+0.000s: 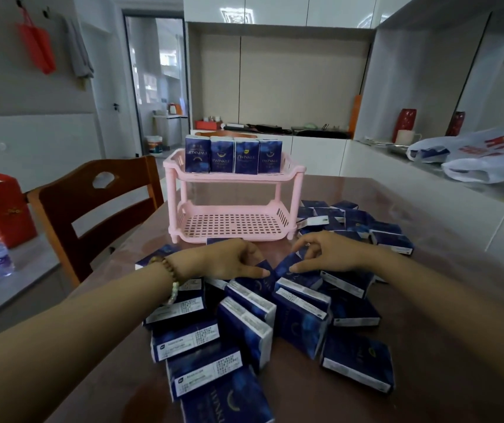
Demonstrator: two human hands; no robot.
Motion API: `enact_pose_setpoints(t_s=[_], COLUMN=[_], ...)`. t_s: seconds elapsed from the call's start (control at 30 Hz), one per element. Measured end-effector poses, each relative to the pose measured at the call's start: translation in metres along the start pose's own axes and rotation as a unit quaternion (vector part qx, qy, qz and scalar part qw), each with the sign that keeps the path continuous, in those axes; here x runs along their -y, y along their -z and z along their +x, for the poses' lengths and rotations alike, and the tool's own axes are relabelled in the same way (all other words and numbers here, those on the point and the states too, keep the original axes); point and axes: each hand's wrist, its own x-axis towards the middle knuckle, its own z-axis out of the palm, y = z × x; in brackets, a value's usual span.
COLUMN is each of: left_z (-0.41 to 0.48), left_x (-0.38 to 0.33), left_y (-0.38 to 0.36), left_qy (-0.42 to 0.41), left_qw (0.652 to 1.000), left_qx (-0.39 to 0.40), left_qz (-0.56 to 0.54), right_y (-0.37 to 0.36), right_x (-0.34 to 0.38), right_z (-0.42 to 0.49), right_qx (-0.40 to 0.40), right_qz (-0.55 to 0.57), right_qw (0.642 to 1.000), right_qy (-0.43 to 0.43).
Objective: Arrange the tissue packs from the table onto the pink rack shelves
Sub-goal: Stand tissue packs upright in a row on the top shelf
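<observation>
Fingers on the left hand are curled down with the thumb laid flat underneath, pinching the corner of a tissue pack. The right hand mirrors it, index finger hooked over and thumb below, nipping a second pack. It's a bit smeary right there, so I'd say gripped but probably not lifted yet. The two packs tip up against each other in the gap between the thumbs, which looks to me like taking one per hand to save trips.

Going off the fingers: the loose pile sprawls under the wrists and back toward the person, and a smaller heap sits past the right knuckles. The pink rack stands just beyond both sets of fingertips on the table, so it's an easy reach.

Four packs stand upright side by side on the top shelf, labels facing out, presumably so more fit in a row. The lower shelf is the level nearest the fingertips, so that's my bet for next. Task looks barely started, and those standing packs could domino if bumped.
</observation>
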Motion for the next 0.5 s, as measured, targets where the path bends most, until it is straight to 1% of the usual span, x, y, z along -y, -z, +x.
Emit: enact_pose_setpoints(t_s=[0.07, 0.17, 0.23, 0.37, 0.43, 0.5], left_z=[0.002, 0.003, 0.002, -0.003, -0.007, -0.010], left_x=[0.001, 0.000, -0.003, -0.012, -0.018, -0.022], left_y=[0.001, 0.006, 0.013, 0.034, 0.047, 0.063], left_qy=[-0.003, -0.013, -0.016, -0.035, -0.054, -0.079], left_qw=[1.000, 1.000, 1.000, 0.998, 0.995, 0.989], left_qx=[0.001, -0.012, -0.020, -0.056, -0.076, -0.098], left_qz=[-0.010, 0.004, -0.009, -0.007, -0.029, -0.073], right_y=[-0.001, -0.002, 0.001, 0.016, 0.026, 0.036], right_x=[-0.003, -0.004, -0.003, 0.006, 0.015, 0.027], right_z=[0.001, 0.002, 0.002, -0.002, -0.003, -0.001], right_qx=[-0.004, -0.049, -0.070, -0.111, -0.129, -0.158], right_qz=[0.028, 0.060, 0.097, 0.122, 0.154, 0.185], right_qw=[1.000, 0.996, 0.991, 0.983, 0.976, 0.966], right_qy=[0.003, 0.032, 0.057, 0.076, 0.082, 0.090])
